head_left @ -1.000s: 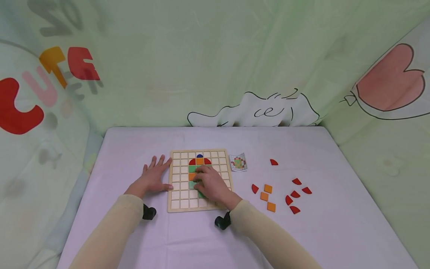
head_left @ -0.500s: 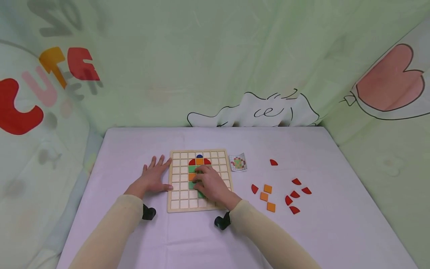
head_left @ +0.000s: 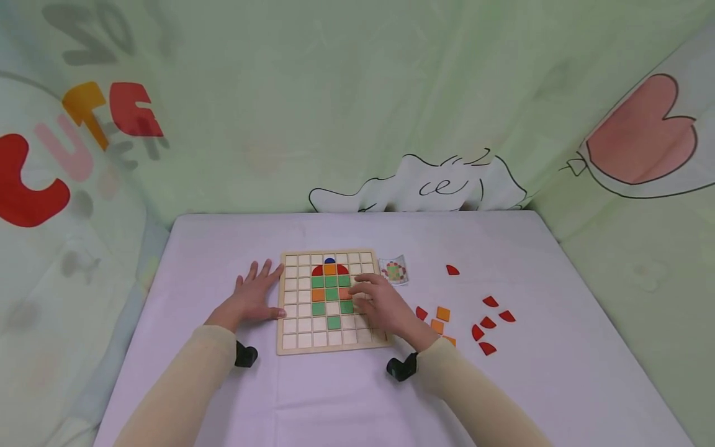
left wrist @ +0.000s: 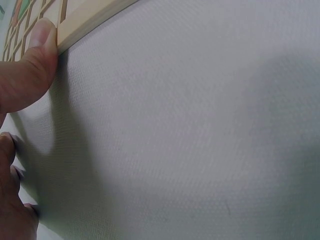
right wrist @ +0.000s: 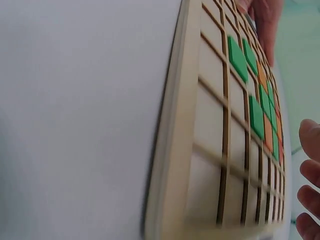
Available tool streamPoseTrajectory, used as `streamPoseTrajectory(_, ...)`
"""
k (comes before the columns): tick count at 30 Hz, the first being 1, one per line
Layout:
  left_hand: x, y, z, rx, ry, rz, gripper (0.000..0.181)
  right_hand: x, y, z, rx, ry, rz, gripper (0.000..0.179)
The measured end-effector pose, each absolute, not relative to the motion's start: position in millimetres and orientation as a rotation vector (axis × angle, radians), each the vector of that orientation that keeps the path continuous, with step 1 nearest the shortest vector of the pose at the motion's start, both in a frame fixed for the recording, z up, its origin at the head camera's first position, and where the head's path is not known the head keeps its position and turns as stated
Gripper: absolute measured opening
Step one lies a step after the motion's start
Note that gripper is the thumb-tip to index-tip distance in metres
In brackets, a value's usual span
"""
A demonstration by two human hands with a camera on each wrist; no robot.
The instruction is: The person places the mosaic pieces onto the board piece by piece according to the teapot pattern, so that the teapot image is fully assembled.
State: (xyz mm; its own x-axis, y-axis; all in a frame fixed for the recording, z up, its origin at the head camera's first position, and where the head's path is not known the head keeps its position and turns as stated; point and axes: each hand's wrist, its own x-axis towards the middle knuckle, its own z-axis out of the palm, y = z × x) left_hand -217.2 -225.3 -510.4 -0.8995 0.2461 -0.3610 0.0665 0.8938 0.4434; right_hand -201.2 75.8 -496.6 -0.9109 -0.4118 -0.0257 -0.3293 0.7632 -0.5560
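A wooden grid board lies on the table, bearing square green tiles, orange tiles, two red quarter-circle tiles and a blue half-circle tile at the top. With fingers spread, my left hand rests at the board's left edge, its thumb on the frame. My right hand hovers over the board's right side, fingers loosely bent and nothing seen between them. Its fingertips overlap the right orange tile in the head view; the right wrist view shows those fingers apart from the tiles.
A small picture card with a coloured grid pattern lies right of the board. Farther right are loose red quarter-circle tiles and orange squares, one partly hidden by the right wrist. A light cloth covers the table.
My right hand has moved right from the middle of the board, uncovering green tiles and the right orange tile. The left hand stays at the board's edge.
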Motion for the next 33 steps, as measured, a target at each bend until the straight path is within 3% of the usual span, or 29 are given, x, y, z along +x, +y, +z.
streamPoseTrajectory(17, -220.8, -227.9, -514.2, 0.228, 2.647, 0.583, 0.107, -194.5, 214.6, -493.6, -0.254, 2.939, -0.69, 0.027)
streamPoseTrajectory(33, -218.6, -226.1, -513.9, 0.233, 2.634, 0.603, 0.106, -171.7, 253.6, -515.5, -0.231, 2.936, -0.693, 0.026)
